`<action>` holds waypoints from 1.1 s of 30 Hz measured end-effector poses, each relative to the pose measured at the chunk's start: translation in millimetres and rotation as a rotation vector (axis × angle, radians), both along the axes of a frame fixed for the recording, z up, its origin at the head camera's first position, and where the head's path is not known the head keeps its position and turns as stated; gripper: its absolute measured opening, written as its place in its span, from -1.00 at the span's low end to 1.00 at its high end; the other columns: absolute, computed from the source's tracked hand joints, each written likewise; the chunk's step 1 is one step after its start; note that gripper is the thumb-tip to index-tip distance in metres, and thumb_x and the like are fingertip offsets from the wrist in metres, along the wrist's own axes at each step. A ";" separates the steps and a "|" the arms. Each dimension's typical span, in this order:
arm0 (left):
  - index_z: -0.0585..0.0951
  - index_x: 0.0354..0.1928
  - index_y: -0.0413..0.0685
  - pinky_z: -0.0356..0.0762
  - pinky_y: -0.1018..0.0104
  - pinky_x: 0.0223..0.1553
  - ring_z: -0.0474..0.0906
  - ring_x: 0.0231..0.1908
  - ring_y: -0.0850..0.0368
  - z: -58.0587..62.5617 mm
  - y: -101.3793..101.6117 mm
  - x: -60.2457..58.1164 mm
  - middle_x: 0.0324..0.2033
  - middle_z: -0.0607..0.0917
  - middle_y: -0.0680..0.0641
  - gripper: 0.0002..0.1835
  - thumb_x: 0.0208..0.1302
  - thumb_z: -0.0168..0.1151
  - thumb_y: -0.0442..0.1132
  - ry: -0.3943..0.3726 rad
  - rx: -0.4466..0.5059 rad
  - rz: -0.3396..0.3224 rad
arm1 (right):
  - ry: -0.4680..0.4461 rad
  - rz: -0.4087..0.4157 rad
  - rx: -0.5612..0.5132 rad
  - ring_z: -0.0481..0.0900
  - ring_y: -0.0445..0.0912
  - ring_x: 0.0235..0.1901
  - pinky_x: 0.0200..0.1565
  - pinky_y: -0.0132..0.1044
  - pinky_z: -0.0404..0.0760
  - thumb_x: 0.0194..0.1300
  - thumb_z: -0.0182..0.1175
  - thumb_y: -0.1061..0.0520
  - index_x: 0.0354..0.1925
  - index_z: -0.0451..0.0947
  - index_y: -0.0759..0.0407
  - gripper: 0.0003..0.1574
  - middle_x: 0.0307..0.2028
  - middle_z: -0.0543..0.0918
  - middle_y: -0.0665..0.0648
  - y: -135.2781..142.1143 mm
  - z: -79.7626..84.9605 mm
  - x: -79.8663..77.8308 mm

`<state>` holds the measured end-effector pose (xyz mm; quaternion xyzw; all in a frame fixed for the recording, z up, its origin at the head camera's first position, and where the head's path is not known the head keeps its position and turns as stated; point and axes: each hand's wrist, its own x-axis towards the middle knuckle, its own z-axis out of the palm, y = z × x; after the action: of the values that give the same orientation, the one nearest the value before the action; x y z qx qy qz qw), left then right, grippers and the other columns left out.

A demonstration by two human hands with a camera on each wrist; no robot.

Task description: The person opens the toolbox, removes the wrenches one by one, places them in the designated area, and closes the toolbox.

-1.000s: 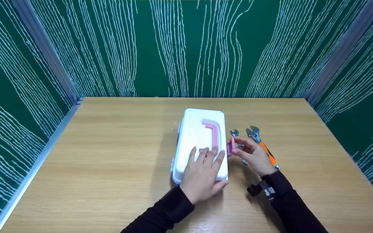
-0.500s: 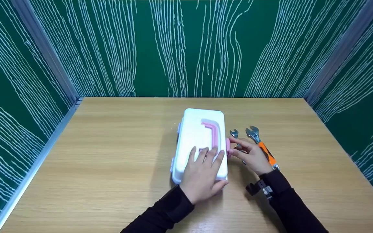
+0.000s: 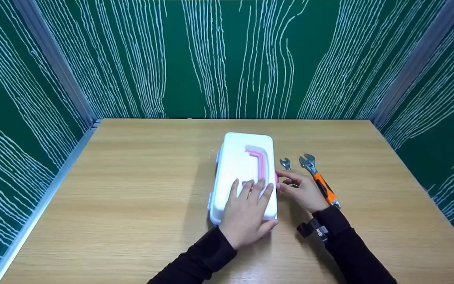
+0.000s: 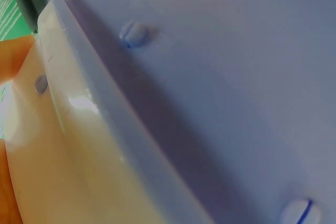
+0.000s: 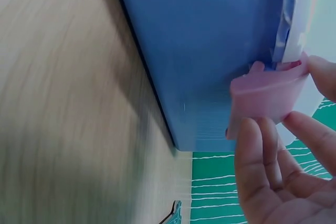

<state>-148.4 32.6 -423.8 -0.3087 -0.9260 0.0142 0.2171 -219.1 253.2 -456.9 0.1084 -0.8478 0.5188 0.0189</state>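
Observation:
A white toolbox (image 3: 239, 173) with a pink handle (image 3: 261, 161) recessed in its lid lies on the table, its lid down. My left hand (image 3: 244, 213) rests on the near part of the lid with fingers spread. My right hand (image 3: 306, 193) is at the toolbox's right side, pinching a pink latch (image 5: 268, 95). In the right wrist view the thumb is at the latch's upper edge and the fingertips lie against its lower face; the latch stands close to the box wall. The left wrist view shows the box's smooth wall (image 4: 220, 66) and parts of fingers at its left edge.
Right of the toolbox lie an adjustable wrench (image 3: 323, 185) with an orange handle and a smaller wrench (image 3: 285, 163), partly hidden by my right hand. Green walls with white lines enclose the wooden table (image 3: 140, 177).
The pink latch, which stuck out from the toolbox, has swung in toward its side. My right hand has moved slightly left with it. My left hand has stayed in place.

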 end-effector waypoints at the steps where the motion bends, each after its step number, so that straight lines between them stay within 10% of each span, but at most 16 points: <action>1: 0.29 0.45 0.07 0.24 -0.15 0.34 0.37 0.30 -0.02 -0.3 0.0 -0.1 0.36 0.42 -0.06 -0.11 0.21 0.00 0.46 0.007 0.001 -0.001 | -0.005 0.000 0.000 0.60 -0.14 -0.13 -0.13 -0.44 0.58 0.27 0.32 0.09 0.21 0.55 0.17 -0.44 0.13 0.60 0.21 0.2 -0.5 -0.4; 33: 0.31 0.43 0.07 0.25 -0.16 0.33 0.39 0.30 -0.03 -2.3 -0.9 -0.7 0.34 0.45 -0.05 -0.12 0.21 0.00 0.45 0.044 0.019 -0.016 | -0.137 0.059 -0.227 0.49 0.01 0.18 0.07 -0.47 0.56 0.38 0.17 0.18 0.31 0.28 0.39 -0.37 0.22 0.46 0.40 -8.1 -12.0 3.0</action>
<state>-149.2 31.7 -426.1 -0.3136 -0.9185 0.0103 0.2405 -216.0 245.0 -468.9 0.0949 -0.7793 0.6180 -0.0422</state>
